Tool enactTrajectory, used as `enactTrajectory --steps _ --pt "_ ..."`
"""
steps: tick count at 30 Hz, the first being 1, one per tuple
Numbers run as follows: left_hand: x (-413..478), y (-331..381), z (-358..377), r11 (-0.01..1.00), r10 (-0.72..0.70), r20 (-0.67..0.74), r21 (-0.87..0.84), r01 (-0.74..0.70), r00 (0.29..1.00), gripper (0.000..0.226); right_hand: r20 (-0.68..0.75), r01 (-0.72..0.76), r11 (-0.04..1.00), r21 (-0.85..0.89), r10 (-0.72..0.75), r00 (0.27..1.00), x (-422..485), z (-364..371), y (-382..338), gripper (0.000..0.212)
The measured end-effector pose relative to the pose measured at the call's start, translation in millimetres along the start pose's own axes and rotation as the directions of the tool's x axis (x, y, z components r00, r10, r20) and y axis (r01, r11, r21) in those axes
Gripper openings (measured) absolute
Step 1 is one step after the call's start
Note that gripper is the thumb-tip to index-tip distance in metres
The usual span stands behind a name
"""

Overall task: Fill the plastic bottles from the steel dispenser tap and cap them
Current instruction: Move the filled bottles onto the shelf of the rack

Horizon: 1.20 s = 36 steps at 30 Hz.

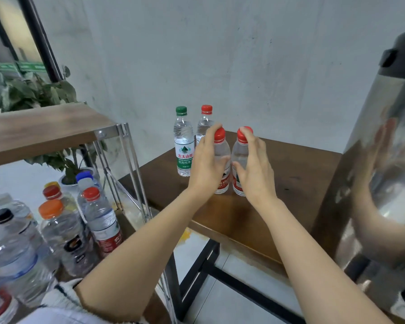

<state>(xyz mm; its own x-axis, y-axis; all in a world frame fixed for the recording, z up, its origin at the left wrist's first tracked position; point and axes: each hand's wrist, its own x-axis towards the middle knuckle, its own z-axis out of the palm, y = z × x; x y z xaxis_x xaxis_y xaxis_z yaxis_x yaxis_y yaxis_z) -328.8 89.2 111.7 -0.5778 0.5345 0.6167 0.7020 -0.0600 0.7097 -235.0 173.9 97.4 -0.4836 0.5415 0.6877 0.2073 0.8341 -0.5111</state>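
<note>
Two capped, red-labelled plastic bottles stand side by side on the brown table [278, 188]. My left hand [206, 167] grips the left bottle [221, 148], with fingers round its neck below the red cap. My right hand [255, 169] grips the right bottle [240, 155] the same way. Behind them stand a green-capped bottle [184, 141] and another red-capped bottle [205, 122], both holding water. The steel dispenser [381, 174] fills the right edge; its tap is not in view.
A lower surface at the left carries several more bottles [63, 220] with red, orange, black and blue caps. A wooden shelf on a metal frame [45, 129] stands above them, with a potted plant [68, 164] behind. A grey wall closes the back.
</note>
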Motion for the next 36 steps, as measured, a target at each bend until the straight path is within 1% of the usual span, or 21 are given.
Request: enactTrajectory --steps 8,12,16,18,26,30,33,36 --pt "-70.0 41.2 -84.6 1.0 0.005 -0.002 0.0 -0.005 1.0 0.071 0.135 0.073 0.995 0.062 -0.08 0.988 -49.8 -22.1 -64.4 0.084" --pt "-109.4 47.2 -133.3 0.997 -0.034 -0.012 0.063 0.034 0.999 0.072 0.218 0.056 0.975 0.215 -0.103 0.97 -76.5 -29.8 -101.6 0.084" --pt "-151.4 41.9 -174.5 0.988 -0.083 -0.044 0.13 0.088 0.996 0.073 0.282 -0.018 0.905 0.425 -0.113 0.953 -102.4 -20.6 -134.3 0.087" --pt "-170.8 36.6 -191.7 0.981 -0.102 -0.082 0.159 0.114 0.991 0.073 0.312 -0.044 0.876 0.48 -0.123 0.942 -114.8 -9.6 -150.1 0.087" --pt "-230.6 6.0 -255.7 0.933 -0.203 -0.271 0.238 0.269 0.941 0.077 0.428 -0.061 0.825 0.562 -0.226 0.875 -161.2 63.2 -205.6 0.082" --pt "-249.8 -11.8 -283.4 0.903 -0.233 -0.366 0.263 0.34 0.901 0.068 0.506 -0.118 0.803 0.584 -0.247 0.826 -178.1 104.3 -225.5 0.084" --pt "-258.6 -25.5 -301.3 0.874 -0.249 -0.431 0.284 0.393 0.867 0.069 0.546 -0.162 0.781 0.603 -0.256 0.798 -188.7 131.6 -240.0 0.081" --pt "-263.8 -38.4 -315.2 0.858 -0.259 -0.463 0.292 0.422 0.848 0.068 0.573 -0.191 0.748 0.635 -0.29 0.767 -195.8 152.4 -255.0 0.078"
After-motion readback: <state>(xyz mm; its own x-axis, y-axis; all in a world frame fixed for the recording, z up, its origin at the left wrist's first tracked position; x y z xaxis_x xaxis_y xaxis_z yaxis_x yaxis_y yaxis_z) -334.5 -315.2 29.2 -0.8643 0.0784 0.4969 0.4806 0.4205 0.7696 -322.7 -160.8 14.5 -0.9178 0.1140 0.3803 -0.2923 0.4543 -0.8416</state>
